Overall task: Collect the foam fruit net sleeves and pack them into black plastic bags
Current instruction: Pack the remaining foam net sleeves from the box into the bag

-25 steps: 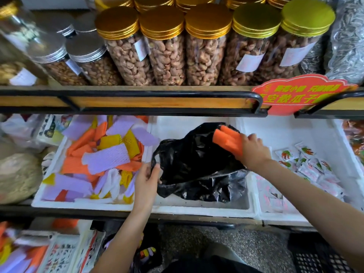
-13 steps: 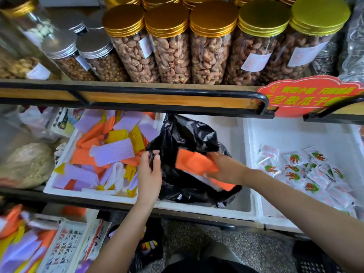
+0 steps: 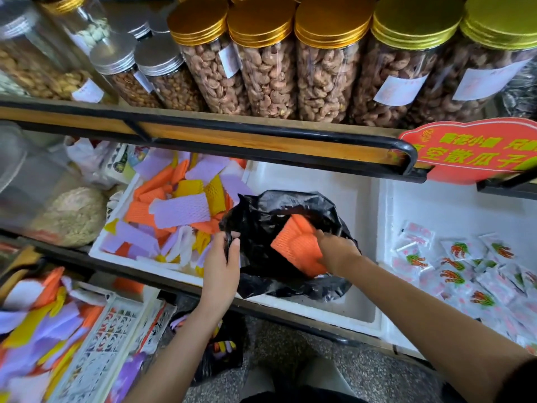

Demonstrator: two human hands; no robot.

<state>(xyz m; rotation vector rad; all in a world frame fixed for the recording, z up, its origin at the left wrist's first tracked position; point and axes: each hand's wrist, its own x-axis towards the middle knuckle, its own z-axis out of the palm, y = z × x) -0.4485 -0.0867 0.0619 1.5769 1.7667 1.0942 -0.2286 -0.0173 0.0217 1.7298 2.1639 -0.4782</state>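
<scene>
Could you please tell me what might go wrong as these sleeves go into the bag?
1. The left hand pinches the crinkled black plastic bag at one side of its rim only, so the mouth may sag shut.
2. The stack of orange foam net sleeves in the right hand is only partly inside; it could snag on the rim and spill into the white foam box.

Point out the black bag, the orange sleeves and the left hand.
black bag [image 3: 261, 210], head view, upper wall of the plastic
orange sleeves [image 3: 296, 245], head view, middle of the top sleeve
left hand [image 3: 221, 263], head view, back of the hand
</scene>
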